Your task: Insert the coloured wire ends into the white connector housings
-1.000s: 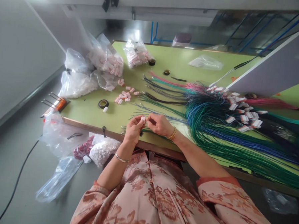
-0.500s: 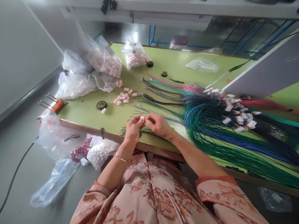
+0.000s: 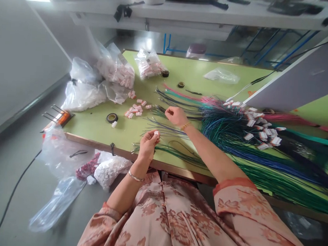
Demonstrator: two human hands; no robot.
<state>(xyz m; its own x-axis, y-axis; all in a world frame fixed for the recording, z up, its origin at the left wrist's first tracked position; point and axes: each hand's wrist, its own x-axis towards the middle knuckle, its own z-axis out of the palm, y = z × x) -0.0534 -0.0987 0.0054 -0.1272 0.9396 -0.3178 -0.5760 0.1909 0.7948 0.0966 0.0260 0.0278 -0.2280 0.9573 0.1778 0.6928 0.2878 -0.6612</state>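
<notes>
My left hand [image 3: 148,144] is near the front edge of the green table [image 3: 98,123], pinching a small white connector [image 3: 156,133] with wires trailing from it. My right hand [image 3: 176,115] is stretched farther out over the table, fingers curled on the loose ends of dark wires [image 3: 164,110]. What it grips, if anything, is too fine to make out. A big bundle of green, blue and pink wires [image 3: 234,137] lies to the right, with several white connectors [image 3: 259,133] fitted on it.
Loose pink-white connectors [image 3: 134,109] and a tape roll [image 3: 112,117] lie left of my hands. Plastic bags of parts [image 3: 114,69] sit at the back left, more bags [image 3: 106,167] hang below the table edge. A grey panel [image 3: 301,75] slants at right.
My right hand left the connector and moved away across the table to the loose wire ends. My left hand stayed put with the connector.
</notes>
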